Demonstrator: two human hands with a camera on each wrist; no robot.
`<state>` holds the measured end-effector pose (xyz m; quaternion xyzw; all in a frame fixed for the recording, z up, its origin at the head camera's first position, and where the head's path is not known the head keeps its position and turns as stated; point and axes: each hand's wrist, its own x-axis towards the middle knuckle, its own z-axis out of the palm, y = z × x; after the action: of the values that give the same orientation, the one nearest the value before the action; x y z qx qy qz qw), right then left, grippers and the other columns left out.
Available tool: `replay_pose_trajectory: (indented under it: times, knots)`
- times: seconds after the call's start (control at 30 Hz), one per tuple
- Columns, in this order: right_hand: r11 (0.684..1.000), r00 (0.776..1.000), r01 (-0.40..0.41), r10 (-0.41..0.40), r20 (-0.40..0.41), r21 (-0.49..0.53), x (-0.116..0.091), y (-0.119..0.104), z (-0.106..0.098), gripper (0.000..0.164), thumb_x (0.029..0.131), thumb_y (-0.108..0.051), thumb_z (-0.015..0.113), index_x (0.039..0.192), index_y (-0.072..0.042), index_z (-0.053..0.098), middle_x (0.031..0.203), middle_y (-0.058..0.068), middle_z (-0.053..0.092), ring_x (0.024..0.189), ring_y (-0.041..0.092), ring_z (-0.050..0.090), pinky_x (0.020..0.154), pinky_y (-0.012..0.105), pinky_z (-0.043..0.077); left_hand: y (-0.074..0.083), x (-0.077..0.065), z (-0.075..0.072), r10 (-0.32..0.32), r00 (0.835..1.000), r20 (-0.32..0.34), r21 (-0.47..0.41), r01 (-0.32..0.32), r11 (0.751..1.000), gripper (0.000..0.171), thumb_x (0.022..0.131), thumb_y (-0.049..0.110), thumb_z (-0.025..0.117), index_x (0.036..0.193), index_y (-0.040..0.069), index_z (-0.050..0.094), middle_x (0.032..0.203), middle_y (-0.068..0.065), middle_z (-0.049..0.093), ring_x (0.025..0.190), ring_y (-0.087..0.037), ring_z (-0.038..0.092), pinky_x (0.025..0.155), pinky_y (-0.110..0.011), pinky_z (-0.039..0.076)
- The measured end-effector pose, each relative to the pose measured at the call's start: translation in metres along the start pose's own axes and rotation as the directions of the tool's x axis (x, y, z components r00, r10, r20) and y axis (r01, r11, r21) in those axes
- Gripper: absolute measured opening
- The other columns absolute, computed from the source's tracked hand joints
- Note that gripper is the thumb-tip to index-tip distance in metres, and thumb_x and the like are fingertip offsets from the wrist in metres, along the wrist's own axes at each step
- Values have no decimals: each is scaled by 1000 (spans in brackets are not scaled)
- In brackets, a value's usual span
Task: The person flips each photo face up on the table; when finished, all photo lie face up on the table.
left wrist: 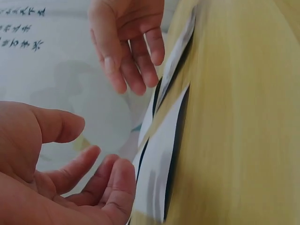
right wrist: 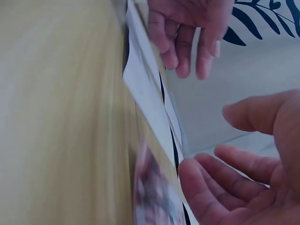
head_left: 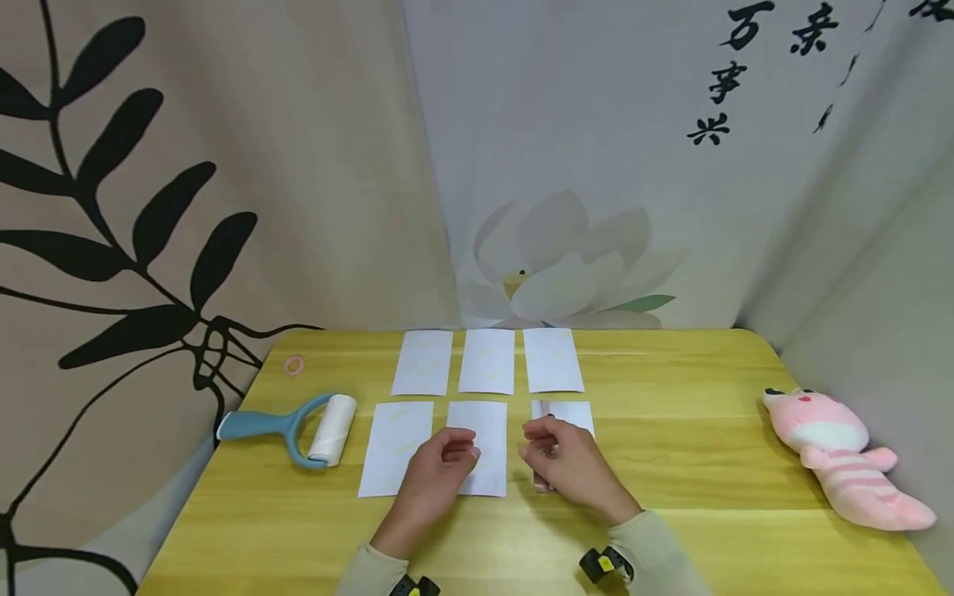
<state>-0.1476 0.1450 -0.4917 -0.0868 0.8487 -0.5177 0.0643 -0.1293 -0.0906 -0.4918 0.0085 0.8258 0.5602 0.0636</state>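
Note:
Rectangular white cards lie on the table in two rows of three. My left hand (head_left: 435,470) hovers between the front left card (head_left: 383,451) and the front middle card (head_left: 488,451), fingers loosely bent, nothing in them. Over the front right card (head_left: 575,411) is my right hand (head_left: 572,465), its thumb and fingers apart and also holding nothing. Beneath it a card with a printed picture (right wrist: 154,194), blurred in the right wrist view, partly overlaps that white card; my hand hides much of it in the head view. The palms half face each other.
A lint roller (head_left: 333,430) with a blue handle lies on the left of the wooden table (head_left: 693,463). Behind it is a small pink ring (head_left: 294,365). A pink plush toy (head_left: 842,459) leans at the right edge. Printed curtains (head_left: 335,165) hang behind the table.

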Motion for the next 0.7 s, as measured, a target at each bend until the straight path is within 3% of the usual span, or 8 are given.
replay_pose_trajectory:
  times: [0.2,0.4,0.7]
  knots:
    - [998,999,33,-33,16,-44,-3,-5,16,43,94,-22,80,131,-3,69,127,16,73,109,30,74,89,35,63,-8,-10,-15,-46,998,-45,37,48,998,35,103,25,68,134,7,67,130,-12,72,122,-27,66,102,-47,56]
    - [999,995,40,-36,95,-37,-11,-10,30,57,94,-28,81,142,-4,61,145,23,61,121,39,70,97,44,61,-13,-16,-19,-61,997,-43,10,61,998,43,103,23,69,140,2,62,142,-17,65,132,-35,62,110,-53,52]
    - [968,994,102,-87,73,-229,-12,-13,46,65,87,-31,86,141,-6,62,153,21,56,138,40,57,115,60,45,-13,-13,-18,-29,1000,-7,36,29,999,44,104,22,67,141,1,60,144,-18,64,134,-37,61,112,-54,51]
